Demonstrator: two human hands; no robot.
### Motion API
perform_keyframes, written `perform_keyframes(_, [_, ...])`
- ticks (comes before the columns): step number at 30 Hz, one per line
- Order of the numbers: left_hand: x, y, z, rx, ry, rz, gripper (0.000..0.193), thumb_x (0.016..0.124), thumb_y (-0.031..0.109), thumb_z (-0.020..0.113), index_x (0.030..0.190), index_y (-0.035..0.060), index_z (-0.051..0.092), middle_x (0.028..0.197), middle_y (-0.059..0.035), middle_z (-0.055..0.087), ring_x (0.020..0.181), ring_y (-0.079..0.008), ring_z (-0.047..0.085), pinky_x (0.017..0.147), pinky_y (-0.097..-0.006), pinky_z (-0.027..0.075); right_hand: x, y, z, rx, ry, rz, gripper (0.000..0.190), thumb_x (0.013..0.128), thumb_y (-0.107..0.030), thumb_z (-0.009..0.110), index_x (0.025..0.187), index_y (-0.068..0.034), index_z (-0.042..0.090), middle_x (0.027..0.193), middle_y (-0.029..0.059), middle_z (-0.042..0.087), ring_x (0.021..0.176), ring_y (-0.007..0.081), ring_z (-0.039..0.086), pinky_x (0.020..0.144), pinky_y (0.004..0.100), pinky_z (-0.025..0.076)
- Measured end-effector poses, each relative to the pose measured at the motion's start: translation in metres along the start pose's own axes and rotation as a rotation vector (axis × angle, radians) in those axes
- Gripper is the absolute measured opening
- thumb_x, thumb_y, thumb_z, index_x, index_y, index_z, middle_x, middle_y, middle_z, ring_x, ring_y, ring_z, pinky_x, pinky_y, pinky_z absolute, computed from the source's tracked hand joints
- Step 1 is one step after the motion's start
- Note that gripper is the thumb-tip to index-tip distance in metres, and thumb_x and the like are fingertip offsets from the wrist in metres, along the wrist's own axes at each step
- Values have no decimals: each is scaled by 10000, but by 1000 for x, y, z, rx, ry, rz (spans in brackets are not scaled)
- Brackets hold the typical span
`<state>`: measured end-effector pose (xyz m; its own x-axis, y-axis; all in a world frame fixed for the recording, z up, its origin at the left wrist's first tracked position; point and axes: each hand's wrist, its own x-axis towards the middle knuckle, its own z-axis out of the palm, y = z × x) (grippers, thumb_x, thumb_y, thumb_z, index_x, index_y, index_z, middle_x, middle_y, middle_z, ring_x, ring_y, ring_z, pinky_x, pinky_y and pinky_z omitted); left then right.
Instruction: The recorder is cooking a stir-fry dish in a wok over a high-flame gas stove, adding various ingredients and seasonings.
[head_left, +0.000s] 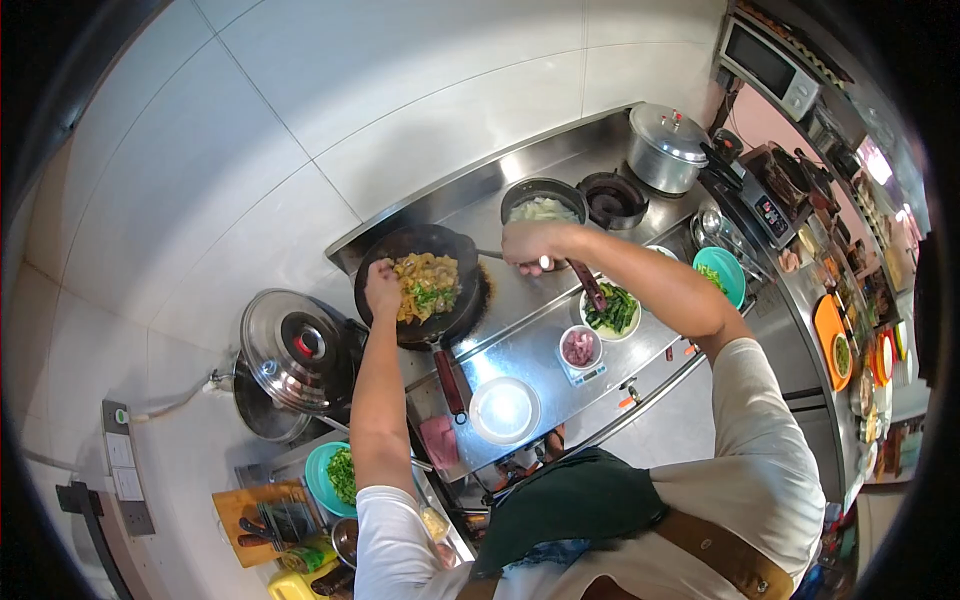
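My left hand (384, 289) is over the left side of a dark wok (375, 330), fingers curled beside the food; whether they hold anything is unclear. In the wok lies browned, cut food (427, 277) topped with chopped greens (433, 298). My right hand (534, 246) grips the thin metal handle of a cooking utensil (490, 254), whose dark head is at the wok's right rim. Behind that hand stands a saucepan (512, 196) with pale slices (544, 208) in it. The wok's brown handle (450, 382) points towards me, left of a white plate (504, 410).
A bowl of raw meat (580, 347) stands on a small scale (586, 374), near a bowl of leafy greens (613, 310). At the back are a bare burner (613, 201) and a pressure cooker (666, 150). A lidded pot (300, 349) and a turquoise bowl (319, 480) lie left.
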<state>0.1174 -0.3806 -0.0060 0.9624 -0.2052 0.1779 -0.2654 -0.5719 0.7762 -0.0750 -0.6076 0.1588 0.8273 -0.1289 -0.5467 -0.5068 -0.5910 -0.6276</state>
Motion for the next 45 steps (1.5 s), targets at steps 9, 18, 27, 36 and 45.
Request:
perform_keyframes(9, [-91, -21, -12, -320, 18, -208, 326, 907, 283, 516, 758, -2, 573, 532, -21, 483, 550, -137, 480, 563, -303, 395, 127, 5, 30, 77, -80, -92, 98, 743, -63, 562, 795, -14, 629, 571, 86, 557, 443, 171, 519, 389, 316, 420])
perform_keyframes(18, [-200, -69, 9, -410, 147, -507, 405, 852, 391, 599, 799, -7, 548, 714, -76, 558, 710, -142, 517, 640, -293, 433, 38, -29, 81, -1057, 120, -510, 180, 658, -79, 657, 825, -22, 692, 814, 165, 670, 764, 308, 662, 669, 384, 532])
perform_keyframes(27, [-198, -51, 14, -908, -569, -829, 195, 751, 163, 682, 711, 25, 552, 577, -74, 546, 408, -201, 509, 380, -346, 428, -58, -2, 74, -1080, 1, -299, 154, 680, -57, 611, 811, 1, 668, 808, 185, 658, 785, 347, 652, 659, 428, 518])
perform_keyframes(36, [-251, 10, -36, -676, -490, -532, 209, 748, 121, 602, 579, 34, 515, 461, -54, 495, 367, -171, 491, 370, -294, 376, -74, 66, 92, -845, 267, -567, 147, 702, -30, 572, 825, 19, 636, 861, 229, 642, 826, 368, 638, 689, 450, 511])
perform_keyframes(45, [-232, 37, -66, -692, -584, -701, 256, 762, 225, 581, 554, 91, 515, 487, -29, 496, 399, -120, 473, 393, -257, 355, -80, 20, 76, -879, 72, -381, 189, 716, -54, 587, 883, 3, 655, 854, 200, 648, 786, 365, 640, 645, 445, 514])
